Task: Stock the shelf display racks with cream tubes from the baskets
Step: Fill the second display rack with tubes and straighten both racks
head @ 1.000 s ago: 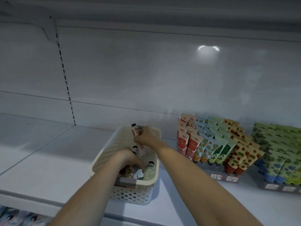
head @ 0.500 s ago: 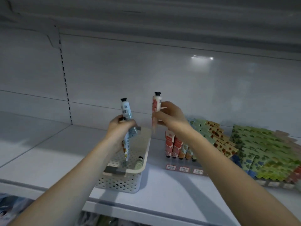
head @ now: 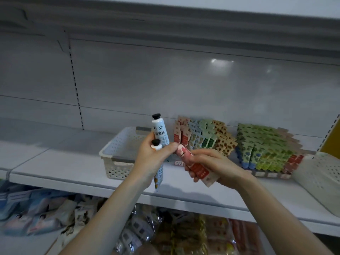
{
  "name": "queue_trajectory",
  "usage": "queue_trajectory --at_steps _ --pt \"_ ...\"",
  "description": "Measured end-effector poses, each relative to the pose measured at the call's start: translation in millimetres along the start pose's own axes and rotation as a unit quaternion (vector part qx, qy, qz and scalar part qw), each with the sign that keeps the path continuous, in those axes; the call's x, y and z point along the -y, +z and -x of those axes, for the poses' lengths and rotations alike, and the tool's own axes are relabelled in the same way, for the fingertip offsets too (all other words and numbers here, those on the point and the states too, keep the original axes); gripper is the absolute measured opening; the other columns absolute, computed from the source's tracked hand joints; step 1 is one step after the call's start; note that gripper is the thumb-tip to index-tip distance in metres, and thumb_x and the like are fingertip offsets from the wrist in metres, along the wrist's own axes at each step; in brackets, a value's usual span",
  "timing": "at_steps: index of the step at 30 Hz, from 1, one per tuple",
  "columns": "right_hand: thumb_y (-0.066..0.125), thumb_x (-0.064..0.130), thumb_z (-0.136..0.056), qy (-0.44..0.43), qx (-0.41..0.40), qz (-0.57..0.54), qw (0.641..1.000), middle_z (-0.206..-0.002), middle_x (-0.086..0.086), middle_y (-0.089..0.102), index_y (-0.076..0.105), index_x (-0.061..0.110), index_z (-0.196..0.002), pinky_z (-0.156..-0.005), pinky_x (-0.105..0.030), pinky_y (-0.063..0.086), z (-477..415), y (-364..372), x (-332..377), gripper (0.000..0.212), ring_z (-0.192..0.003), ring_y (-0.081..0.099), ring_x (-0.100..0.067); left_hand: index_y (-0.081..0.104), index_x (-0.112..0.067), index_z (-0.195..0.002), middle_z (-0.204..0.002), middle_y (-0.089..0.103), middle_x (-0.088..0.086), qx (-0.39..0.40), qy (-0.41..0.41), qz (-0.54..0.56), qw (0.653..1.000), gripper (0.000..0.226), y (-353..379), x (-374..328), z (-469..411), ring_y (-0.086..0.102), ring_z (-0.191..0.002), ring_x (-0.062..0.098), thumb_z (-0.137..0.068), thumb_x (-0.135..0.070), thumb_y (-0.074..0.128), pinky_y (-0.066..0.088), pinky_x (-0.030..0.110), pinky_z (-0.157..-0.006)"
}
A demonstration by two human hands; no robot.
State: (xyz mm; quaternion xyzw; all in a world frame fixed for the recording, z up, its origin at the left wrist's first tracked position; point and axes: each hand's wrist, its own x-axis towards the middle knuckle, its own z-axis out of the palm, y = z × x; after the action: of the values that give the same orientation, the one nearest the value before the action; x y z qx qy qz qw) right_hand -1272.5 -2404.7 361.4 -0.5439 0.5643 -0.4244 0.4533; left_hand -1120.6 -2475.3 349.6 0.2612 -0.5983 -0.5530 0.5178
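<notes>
The blue tube (head: 160, 132) stands up in the left hand (head: 152, 157), cap on top. A small tube (head: 156, 144) is tucked beside it in the same closed fist. I think they are bunched like this so one hand can carry more. The right hand (head: 215, 167) is wrapped round a pink tube (head: 193, 164). It lies tilted, and its top end touches the left fingers. It may be getting passed over or turned round; I cannot tell which. All three are up in the air in front of the shelf (head: 55, 162), not yet in a rack.

The blue tube is white and pale blue, with a black cap and a bar code. The small one has a black cap and some orange. The pink one turns red lower down and has a flat end.

Behind the left hand sits the basket (head: 117, 153). Just right of it is the rack (head: 202, 140), packed with rows of tubes.
</notes>
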Motion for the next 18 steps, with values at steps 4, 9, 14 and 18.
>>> queue_trajectory --at_steps 4,9,14,18 --pt "0.069 0.02 -0.079 0.03 0.001 -0.122 0.992 -0.095 -0.018 0.069 0.063 -0.001 -0.106 -0.067 -0.026 0.056 21.1 -18.8 -16.8 0.034 -0.085 0.069 -0.026 0.055 -0.022 -0.084 -0.081 0.062 -0.003 -0.056 -0.03 -0.011 0.998 0.019 4.2 16.4 15.6 0.06 -0.075 0.01 -0.08 -0.012 0.071 0.048 0.02 -0.064" --pt "0.062 0.001 -0.073 0.025 -0.129 -0.263 0.956 -0.084 -0.016 0.072 0.061 -0.005 -0.094 -0.067 -0.022 0.058 27.1 -26.5 -48.2 0.023 -0.078 0.071 -0.024 0.054 -0.016 -0.09 -0.081 0.06 -0.003 -0.104 -0.063 -0.005 0.993 0.016 6.9 38.3 26.7 0.059 -0.074 0.011 -0.083 -0.01 0.068 0.044 0.006 -0.052" --pt "0.06 0.003 -0.083 -0.014 -0.271 -0.228 0.935 -0.069 -0.011 0.07 0.065 -0.001 -0.084 -0.054 -0.016 0.055 10.8 -27.7 -54.4 0.006 -0.059 0.069 -0.012 0.052 -0.017 -0.094 -0.09 0.061 0.003 -0.087 -0.083 -0.035 0.992 0.018 11.9 57.0 25.4 0.062 -0.081 0.015 -0.085 -0.012 0.066 0.044 0.008 -0.052" --pt "0.064 0.007 -0.084 -0.07 -0.384 -0.009 0.921 -0.071 -0.007 0.068 0.068 0.003 -0.081 -0.053 -0.014 0.053 -10.6 -36.0 -44.9 0.006 -0.051 0.063 -0.002 0.05 -0.017 -0.088 -0.086 0.056 0.0 -0.047 -0.1 -0.039 0.993 0.015 9.1 66.3 24.1 0.065 -0.066 0.014 -0.087 -0.009 0.063 0.047 0.012 -0.05"
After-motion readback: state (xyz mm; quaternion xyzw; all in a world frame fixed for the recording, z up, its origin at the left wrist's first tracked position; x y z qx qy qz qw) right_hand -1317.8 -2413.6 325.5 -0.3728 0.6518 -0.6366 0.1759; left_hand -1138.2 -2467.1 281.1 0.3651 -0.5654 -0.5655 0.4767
